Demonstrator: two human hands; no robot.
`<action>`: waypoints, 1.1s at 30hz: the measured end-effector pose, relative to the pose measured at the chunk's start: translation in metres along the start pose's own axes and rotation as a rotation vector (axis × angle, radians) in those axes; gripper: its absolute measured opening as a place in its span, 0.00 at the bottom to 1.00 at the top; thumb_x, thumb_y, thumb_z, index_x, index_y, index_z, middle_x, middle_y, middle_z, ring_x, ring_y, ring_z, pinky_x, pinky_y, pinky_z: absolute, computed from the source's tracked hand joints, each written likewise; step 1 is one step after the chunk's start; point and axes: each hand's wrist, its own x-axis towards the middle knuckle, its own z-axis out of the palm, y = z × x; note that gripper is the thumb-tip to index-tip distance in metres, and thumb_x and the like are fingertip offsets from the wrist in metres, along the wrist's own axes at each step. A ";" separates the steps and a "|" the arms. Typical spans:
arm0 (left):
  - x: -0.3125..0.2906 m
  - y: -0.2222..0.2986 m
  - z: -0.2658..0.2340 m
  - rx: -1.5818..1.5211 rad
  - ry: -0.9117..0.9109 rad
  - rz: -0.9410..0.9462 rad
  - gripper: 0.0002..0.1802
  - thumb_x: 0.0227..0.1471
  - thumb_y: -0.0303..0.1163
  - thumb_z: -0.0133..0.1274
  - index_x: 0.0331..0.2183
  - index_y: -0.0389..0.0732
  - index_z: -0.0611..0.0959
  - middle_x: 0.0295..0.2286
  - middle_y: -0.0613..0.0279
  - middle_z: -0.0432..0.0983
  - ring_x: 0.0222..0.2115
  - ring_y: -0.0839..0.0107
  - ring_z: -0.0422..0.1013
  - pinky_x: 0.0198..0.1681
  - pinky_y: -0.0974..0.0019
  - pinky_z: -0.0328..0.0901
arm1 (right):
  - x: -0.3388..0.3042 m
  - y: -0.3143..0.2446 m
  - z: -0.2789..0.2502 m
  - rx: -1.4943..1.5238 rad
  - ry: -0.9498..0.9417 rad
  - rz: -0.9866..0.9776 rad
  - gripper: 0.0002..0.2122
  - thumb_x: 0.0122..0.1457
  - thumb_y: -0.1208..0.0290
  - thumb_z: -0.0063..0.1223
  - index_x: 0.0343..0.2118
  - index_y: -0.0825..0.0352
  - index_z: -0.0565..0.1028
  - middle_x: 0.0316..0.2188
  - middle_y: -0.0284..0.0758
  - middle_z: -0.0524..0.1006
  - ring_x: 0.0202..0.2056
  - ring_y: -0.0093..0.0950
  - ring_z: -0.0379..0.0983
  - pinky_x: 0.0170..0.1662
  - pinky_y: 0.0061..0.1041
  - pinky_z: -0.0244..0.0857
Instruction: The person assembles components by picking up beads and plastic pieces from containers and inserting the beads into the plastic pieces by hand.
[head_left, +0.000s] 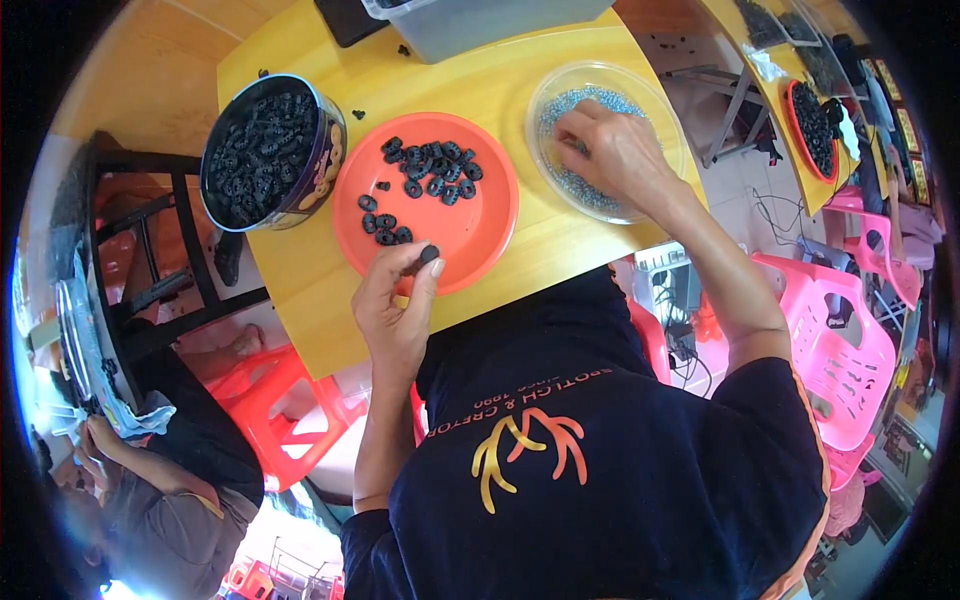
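Note:
Between the thumb and fingers of my left hand (pixel 393 290) is a small black plastic part (pixel 429 254), held over the near rim of a red-orange plate (pixel 470 230). Several similar black oval parts with holes (pixel 436 168) lie on that plate. My right hand (pixel 612 148) reaches into a round clear tub (pixel 662 105) of small blue-silver beads (pixel 585 190). Its fingertips are pinched together just above or among the beads; whether a bead sits between them I cannot make out.
A round tin (pixel 330 110) full of black parts stands left of the plate. At the table's far edge are a grey plastic bin (pixel 480 28) and a dark flat object (pixel 350 18). Another person (pixel 170 500) sits at lower left. Pink chairs (pixel 835 340) stand at right.

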 end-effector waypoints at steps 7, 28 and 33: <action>0.014 0.011 0.012 -0.367 -0.121 -0.267 0.10 0.51 0.18 0.56 0.39 0.34 0.81 0.32 0.63 0.76 0.32 0.77 0.74 0.37 0.74 0.69 | -0.002 -0.034 -0.035 0.816 -0.230 0.276 0.03 0.55 0.79 0.56 0.30 0.68 0.73 0.26 0.24 0.71 0.25 0.11 0.64 0.30 0.14 0.61; 0.022 0.020 0.008 -0.035 -0.129 0.213 0.09 0.48 0.20 0.58 0.36 0.33 0.82 0.31 0.56 0.77 0.29 0.68 0.75 0.32 0.70 0.69 | 0.011 -0.098 -0.035 1.053 -0.437 0.204 0.04 0.56 0.80 0.57 0.29 0.68 0.72 0.24 0.23 0.72 0.26 0.10 0.66 0.30 0.13 0.62; 0.022 0.024 0.004 -0.086 -0.135 0.140 0.10 0.50 0.21 0.57 0.37 0.33 0.81 0.30 0.56 0.78 0.29 0.69 0.75 0.33 0.69 0.69 | 0.013 -0.098 -0.030 1.130 -0.389 0.264 0.04 0.56 0.81 0.56 0.30 0.67 0.73 0.25 0.23 0.72 0.27 0.10 0.68 0.31 0.13 0.63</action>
